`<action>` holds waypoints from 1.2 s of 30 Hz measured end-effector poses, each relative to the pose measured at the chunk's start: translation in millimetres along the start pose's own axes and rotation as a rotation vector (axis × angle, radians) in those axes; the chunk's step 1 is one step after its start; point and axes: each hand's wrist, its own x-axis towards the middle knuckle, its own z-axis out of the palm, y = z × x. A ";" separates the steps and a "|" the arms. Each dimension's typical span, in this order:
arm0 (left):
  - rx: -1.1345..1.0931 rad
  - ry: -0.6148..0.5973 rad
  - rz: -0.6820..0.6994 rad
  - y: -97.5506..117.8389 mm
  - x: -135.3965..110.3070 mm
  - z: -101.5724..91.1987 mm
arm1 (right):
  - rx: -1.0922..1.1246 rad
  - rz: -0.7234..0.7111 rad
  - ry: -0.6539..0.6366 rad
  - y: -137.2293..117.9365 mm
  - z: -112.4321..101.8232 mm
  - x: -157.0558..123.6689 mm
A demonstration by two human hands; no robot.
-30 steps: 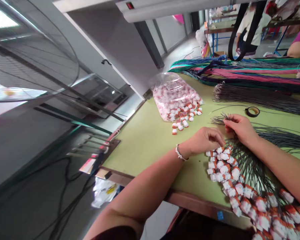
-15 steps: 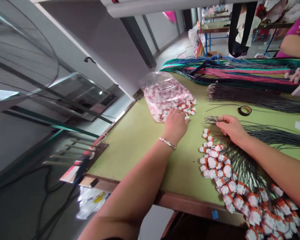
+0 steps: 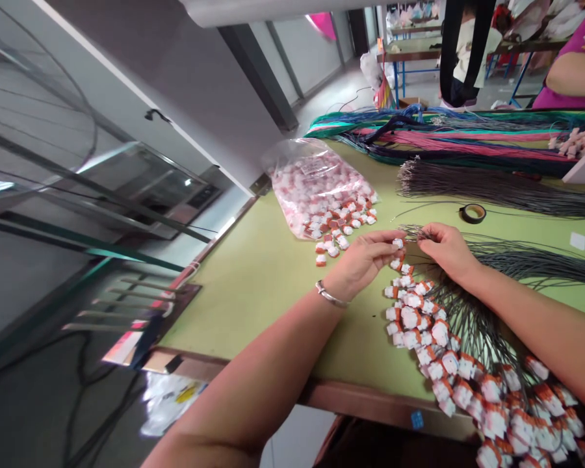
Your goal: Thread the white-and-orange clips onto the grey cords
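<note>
My left hand (image 3: 365, 259) pinches a small white and orange connector (image 3: 398, 244) between thumb and fingers. My right hand (image 3: 442, 249) is closed on the ends of a bundle of dark wires (image 3: 511, 263), close to that connector. Below both hands lies a long row of wires with connectors fitted (image 3: 448, 351). An open clear bag of loose connectors (image 3: 316, 185) lies to the left, with several spilled on the green table (image 3: 268, 273).
A roll of black tape (image 3: 472, 212) lies beyond my hands. Bundles of dark wires (image 3: 497, 185) and coloured wires (image 3: 458, 136) stretch across the back. Another person's arm (image 3: 572, 71) shows at the top right. The table's front edge (image 3: 370, 403) is near me.
My left hand went to the spilled connectors by the bag, took one, and came back to the wire ends held by my right hand. The camera shifted slightly.
</note>
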 end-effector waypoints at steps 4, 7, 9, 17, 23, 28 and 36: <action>-0.061 0.007 -0.010 -0.6 0.6 -1.6 | -0.003 -0.005 -0.002 0.2 -0.1 -0.5; -0.085 -0.002 -0.003 -1.8 1.9 -3.2 | -0.003 -0.008 -0.014 0.3 0.1 -1.2; -0.094 -0.011 -0.006 -2.5 2.6 -3.6 | -0.006 -0.013 -0.023 0.0 0.6 -1.5; -0.050 0.065 0.016 -2.7 1.7 -2.8 | -0.006 -0.006 -0.015 -1.9 1.3 -1.7; -0.002 0.050 0.030 -0.1 -2.8 1.0 | -0.014 -0.019 -0.020 -1.2 0.5 -2.1; -0.035 0.041 0.017 0.1 -3.4 1.8 | -0.043 -0.059 0.002 -3.1 0.9 -3.7; -0.080 0.026 -0.034 -2.5 -1.4 1.4 | -0.136 -0.127 0.003 -2.1 2.7 -6.9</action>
